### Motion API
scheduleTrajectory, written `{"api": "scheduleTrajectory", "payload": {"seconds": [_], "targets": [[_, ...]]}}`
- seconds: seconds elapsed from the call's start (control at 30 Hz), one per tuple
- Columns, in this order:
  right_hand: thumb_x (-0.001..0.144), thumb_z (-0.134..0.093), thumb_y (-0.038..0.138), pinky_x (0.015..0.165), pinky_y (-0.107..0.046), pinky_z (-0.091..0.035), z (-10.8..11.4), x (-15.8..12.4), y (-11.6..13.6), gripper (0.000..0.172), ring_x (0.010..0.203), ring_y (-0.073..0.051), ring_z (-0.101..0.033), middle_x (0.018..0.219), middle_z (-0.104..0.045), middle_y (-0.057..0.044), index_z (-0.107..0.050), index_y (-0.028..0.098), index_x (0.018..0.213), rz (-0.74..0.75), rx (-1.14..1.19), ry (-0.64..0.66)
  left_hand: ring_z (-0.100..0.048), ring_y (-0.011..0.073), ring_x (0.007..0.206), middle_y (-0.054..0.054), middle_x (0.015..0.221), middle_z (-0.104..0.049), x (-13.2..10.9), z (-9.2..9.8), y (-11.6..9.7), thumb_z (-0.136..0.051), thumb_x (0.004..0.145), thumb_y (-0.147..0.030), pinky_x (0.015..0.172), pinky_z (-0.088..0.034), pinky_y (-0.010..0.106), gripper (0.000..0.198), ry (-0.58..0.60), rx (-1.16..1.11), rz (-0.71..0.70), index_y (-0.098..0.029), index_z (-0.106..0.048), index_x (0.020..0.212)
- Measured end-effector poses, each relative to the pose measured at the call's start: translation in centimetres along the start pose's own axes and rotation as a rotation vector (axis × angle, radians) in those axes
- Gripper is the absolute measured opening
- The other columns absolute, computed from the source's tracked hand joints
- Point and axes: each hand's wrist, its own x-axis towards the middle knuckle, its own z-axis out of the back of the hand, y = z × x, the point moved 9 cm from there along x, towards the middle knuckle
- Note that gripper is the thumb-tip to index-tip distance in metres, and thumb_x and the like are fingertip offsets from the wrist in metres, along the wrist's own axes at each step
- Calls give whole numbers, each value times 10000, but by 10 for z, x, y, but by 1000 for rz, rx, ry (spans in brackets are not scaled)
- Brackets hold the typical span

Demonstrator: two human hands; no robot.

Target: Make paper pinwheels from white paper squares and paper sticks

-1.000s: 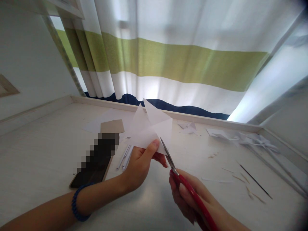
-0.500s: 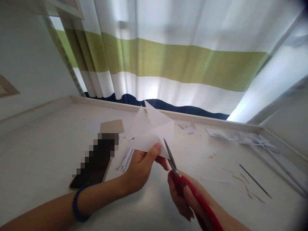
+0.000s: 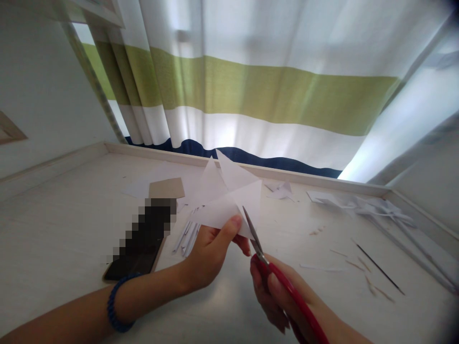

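Scissors [image 3: 272, 272], one pair, meet one folded paper [image 3: 227, 198].

Curtain [image 3: 251, 91]: white, crossed by 1 broad olive-green band, with 1 navy band along the hem.
Paper [image 3: 229, 200]: plain white, faintly translucent against the light.
Scissors [image 3: 283, 283]: red handles, grey metal blades.
Wristband [image 3: 112, 306]: blue, coiled.
Card [image 3: 167, 188]: plain brown, far left of the paper.
Phone [image 3: 136, 263]: black screen, tan edge.
Stick [image 3: 380, 270]: black, near right.
Scraps [image 3: 358, 205]: white, far right.
Table [image 3: 53, 229]: off-white, faint streaked grain.
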Motion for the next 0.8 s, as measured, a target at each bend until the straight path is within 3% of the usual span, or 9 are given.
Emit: {"api": "scheduleTrajectory", "payload": {"seconds": [0.67,0.8], "targets": [[758,-423,625,389,-201,-182,3,2,2,438,421,-48,-255,516,-313,79,-363,197,687,77,-22,-87,-558,110,499,-6,482,-572,1,-4,-5,-404,858,-274,559,-453,208,392,21,-85,-15,-143,-564,525],[765,-426,615,375,-192,-176,0,2,0,431,408,-42,-232,500,-300,88,-363,195,689,63,26,-55,-553,102,486,-16,485,-570,1,-5,-2,-414,857,-279,534,-456,199,361,31,-124,-9,-141,-567,559]]}}
